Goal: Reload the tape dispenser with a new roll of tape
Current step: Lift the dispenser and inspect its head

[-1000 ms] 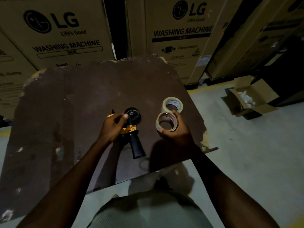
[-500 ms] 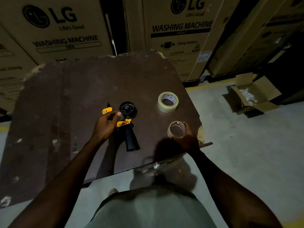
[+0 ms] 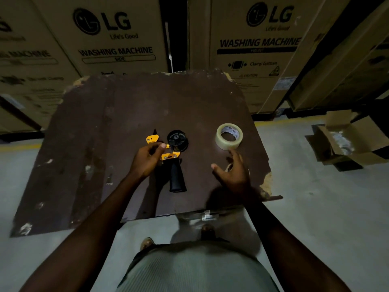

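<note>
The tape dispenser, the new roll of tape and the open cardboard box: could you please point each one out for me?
tape dispenser (image 3: pixel 176 178): head view, on its black handle.
new roll of tape (image 3: pixel 223 141): head view, on its outer clear wall.
open cardboard box (image 3: pixel 355 128): head view, on a raised flap.

Our left hand (image 3: pixel 147 160) grips the tape dispenser (image 3: pixel 171 157) on the worktop (image 3: pixel 105 144) — its spool bare. Our right hand (image 3: pixel 233 173) hovers open, fingers spread, near the new roll (image 3: pixel 229 136) — not touching.

Yellow-black tape dispenser (image 3: pixel 171 153) lying flat (spool bare), full clear roll (image 3: pixel 229 136) well right
</note>
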`<state>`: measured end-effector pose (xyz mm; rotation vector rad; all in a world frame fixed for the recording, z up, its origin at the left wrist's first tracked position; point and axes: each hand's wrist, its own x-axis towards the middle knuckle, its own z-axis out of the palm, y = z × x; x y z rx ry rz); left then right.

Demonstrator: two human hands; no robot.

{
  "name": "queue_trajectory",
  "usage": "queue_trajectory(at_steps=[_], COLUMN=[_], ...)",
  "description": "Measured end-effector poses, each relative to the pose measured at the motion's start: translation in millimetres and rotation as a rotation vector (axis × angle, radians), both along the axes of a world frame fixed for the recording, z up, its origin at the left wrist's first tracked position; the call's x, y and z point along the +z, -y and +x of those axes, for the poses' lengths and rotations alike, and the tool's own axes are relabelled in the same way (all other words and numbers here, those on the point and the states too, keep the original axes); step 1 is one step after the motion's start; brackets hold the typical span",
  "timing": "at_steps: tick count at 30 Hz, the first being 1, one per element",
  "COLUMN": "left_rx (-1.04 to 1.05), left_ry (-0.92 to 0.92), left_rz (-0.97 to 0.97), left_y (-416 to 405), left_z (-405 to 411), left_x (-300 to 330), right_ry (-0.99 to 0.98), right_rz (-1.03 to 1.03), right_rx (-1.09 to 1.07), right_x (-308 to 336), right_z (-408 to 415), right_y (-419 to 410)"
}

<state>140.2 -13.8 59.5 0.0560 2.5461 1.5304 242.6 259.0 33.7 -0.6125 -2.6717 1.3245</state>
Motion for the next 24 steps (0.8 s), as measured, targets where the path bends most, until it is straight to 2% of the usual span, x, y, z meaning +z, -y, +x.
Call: queue_trajectory(at_steps=[4, 6, 14, 21, 24], left_rx=[0.024, 0.044, 0.109, 0.165, 0.185], left_ry=[0.019, 0.017, 0.082, 0.113, 0.129], left_rz=[-0.031, -0.022, 0.006, -0.027, -0.04], left_y=[6, 8, 23, 44, 52], left_z=[4, 8, 21, 21, 22], left_x=[-5, -4, -7, -16, -18], right_ry=[0.009, 0.075, 0.303, 0.479, 0.499], right_rz=[-0.127, -0.192, -0.239, -0.35, -0.566], right_rx=[0.06, 0.074, 0.169, 0.198, 0.154], right_x=[-3, -4, -36, -35, -33], right_z=[-18, -27, -58, -70, -75], right_y=[25, 39, 85, 115, 128])
